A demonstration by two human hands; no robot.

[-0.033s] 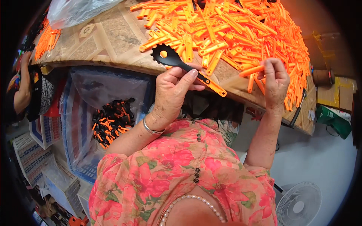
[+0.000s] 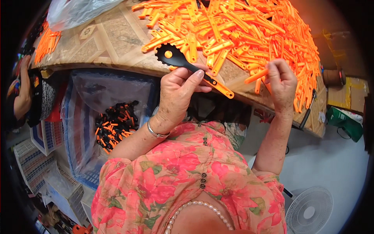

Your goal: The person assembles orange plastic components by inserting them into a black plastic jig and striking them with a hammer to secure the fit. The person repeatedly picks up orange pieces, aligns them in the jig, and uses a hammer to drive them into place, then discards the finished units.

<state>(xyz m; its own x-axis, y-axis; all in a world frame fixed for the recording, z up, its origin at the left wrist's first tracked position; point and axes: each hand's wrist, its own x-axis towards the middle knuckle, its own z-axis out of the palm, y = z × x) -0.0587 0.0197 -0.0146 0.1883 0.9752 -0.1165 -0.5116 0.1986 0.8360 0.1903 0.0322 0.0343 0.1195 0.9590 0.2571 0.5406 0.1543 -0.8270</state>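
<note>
Gripped between thumb and fingers of my left hand [image 2: 175,91] is a black spaghetti spoon [image 2: 178,59], with a toothed rim and a round hole in its head. Along its black shank lies an orange handle piece [image 2: 224,89], its end sticking out toward the lower right. My right hand [image 2: 283,84] is closed in a pinch on another slim orange handle piece [image 2: 255,76], held apart from the spoon at the table's edge. Beyond both hands spreads a big heap of orange handle pieces [image 2: 249,33].
Below the patterned table [image 2: 105,45], at left, a plastic-lined blue crate [image 2: 86,177] holds black-and-orange utensils [image 2: 116,126]. A clear plastic bag [image 2: 78,13] lies at the far left of the table. A fan [image 2: 309,210] stands lower right. Another person's arm [image 2: 24,87] shows at the left edge.
My right hand and its orange handle piece have shifted very slightly left. My left hand keeps its hold on the spaghetti spoon.
</note>
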